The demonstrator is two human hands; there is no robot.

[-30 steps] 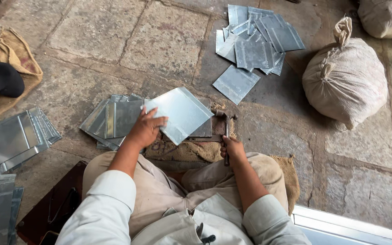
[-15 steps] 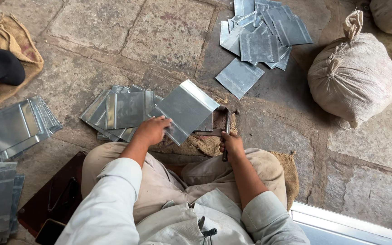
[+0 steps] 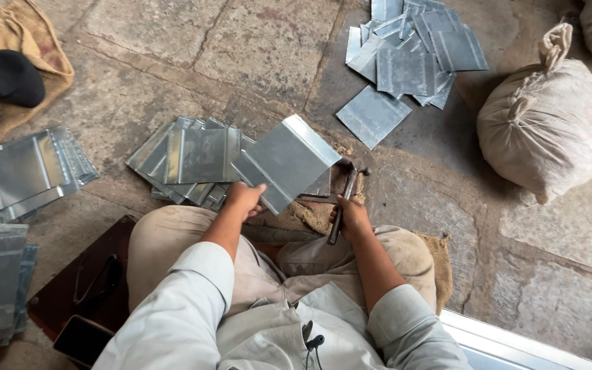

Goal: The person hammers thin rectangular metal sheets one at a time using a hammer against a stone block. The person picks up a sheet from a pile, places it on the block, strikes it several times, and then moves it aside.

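While the person sat low in the frame with knees apart, the left hand [image 3: 243, 199] pinched the near corner of a flat grey sheet-metal panel with a folded bright edge [image 3: 289, 159], thumb over it and fingers beneath. That panel stood tilted just above centre, where half a second earlier it had been held a little higher and squarer to the camera, and a second earlier lifted flatter. The right hand [image 3: 353, 218] was curled shut around the dark handle of a hammer [image 3: 345, 197], whose head pointed away at centre; it had kept much the same place throughout. Under both lay a scrap of brown burlap [image 3: 310, 216]. Just left of the panel, a fanned pile of similar grey metal sheets [image 3: 190, 156] rested on the stone floor [image 3: 173, 41]. Farther off, a scattered heap of finished sheets [image 3: 412, 58] filled the upper middle, and a tied beige sack [image 3: 549, 123] sat at upper right.
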